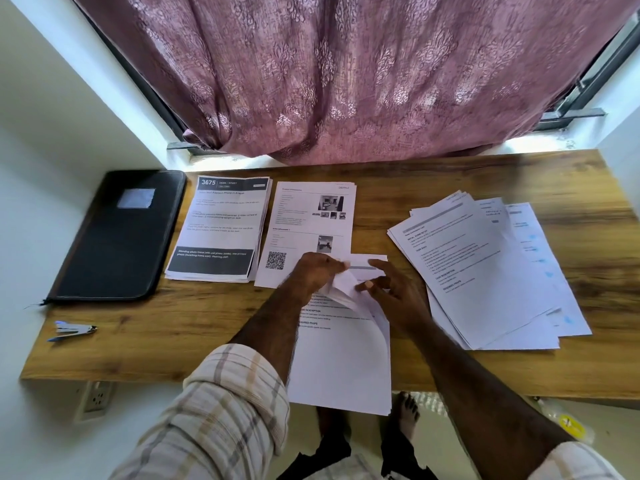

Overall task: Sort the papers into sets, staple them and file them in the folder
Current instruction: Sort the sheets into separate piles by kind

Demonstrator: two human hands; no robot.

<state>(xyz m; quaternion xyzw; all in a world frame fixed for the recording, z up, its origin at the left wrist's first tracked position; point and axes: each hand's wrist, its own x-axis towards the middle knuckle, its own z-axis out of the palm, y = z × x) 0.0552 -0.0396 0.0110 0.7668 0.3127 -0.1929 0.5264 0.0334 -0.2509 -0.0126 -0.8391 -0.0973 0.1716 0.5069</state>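
Observation:
A set of white printed sheets [341, 362] lies at the desk's front edge, hanging partly over it. My left hand [317, 271] pinches the upper sheets and curls them back. Beside them, my right hand [388, 287] has its fingers spread on the sheets, thumb at a folded corner. Left of centre lies a stack headed "3675" [218, 230]. A sheet with photos and a QR code [310, 223] lies beside that stack. On the right is a fanned pile of loose papers [485, 271]. The black folder [119, 237] lies closed at far left. A small stapler [74, 330] sits in front of the folder.
The wooden desk [173, 334] ends at a white wall on the left. A purple curtain [346, 81] hangs over the window behind it. A wall socket [97, 398] sits under the desk's left front corner. My feet [405, 414] show below the desk edge.

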